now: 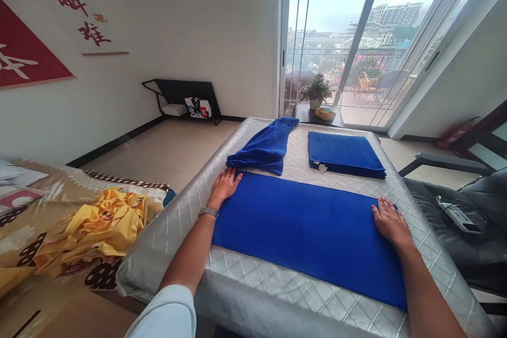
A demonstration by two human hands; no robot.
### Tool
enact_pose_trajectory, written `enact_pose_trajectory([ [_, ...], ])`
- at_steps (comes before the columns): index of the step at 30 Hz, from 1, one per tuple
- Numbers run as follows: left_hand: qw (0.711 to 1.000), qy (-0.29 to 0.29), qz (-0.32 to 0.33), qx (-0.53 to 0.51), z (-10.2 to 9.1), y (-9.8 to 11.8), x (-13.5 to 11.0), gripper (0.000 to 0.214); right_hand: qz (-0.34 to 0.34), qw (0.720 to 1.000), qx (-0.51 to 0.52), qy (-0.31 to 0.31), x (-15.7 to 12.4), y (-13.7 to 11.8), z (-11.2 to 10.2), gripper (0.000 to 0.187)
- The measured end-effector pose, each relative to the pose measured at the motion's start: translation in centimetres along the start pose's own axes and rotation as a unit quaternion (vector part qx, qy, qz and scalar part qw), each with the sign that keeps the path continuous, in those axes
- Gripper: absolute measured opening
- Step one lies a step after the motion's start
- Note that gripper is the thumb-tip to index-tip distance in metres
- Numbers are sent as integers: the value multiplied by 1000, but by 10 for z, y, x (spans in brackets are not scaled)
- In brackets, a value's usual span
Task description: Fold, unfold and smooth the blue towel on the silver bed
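A long blue towel [309, 232] lies flat, folded lengthwise, across a silver quilted mattress [277, 296]. My left hand [225, 186] rests open and flat on the towel's far left corner. My right hand [390, 222] lies open, palm down, on the towel's far right end. Beyond the long towel, a crumpled blue towel [265, 149] sits at the left. A neatly folded blue towel [344, 154] with a small tag lies at the right.
A bed with a patterned cover and yellow cloth [95, 227] stands at the left. A dark chair with a remote control [459, 217] is at the right. A small table with a potted plant [316, 93] stands before the glass balcony doors.
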State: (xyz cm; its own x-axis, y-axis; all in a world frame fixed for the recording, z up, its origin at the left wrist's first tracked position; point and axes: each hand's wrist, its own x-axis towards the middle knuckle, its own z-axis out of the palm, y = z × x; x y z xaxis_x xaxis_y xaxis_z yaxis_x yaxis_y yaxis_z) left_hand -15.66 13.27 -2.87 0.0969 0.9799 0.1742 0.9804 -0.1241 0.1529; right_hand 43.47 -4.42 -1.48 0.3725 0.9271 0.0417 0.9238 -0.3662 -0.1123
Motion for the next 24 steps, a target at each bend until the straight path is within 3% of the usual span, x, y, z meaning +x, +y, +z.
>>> enact_pose_trajectory([
  [16,1000,22,-8,-4,2,6,1,70,28,1000,-8,-5,2,-1,-3,72],
  [21,1000,16,-12,3,-13,16,-2,68,54,997,-49,-17,2,-10,-13,69],
  [24,997,76,-20,20,-25,30,-10,68,70,993,-95,3,-4,-25,-23,65],
])
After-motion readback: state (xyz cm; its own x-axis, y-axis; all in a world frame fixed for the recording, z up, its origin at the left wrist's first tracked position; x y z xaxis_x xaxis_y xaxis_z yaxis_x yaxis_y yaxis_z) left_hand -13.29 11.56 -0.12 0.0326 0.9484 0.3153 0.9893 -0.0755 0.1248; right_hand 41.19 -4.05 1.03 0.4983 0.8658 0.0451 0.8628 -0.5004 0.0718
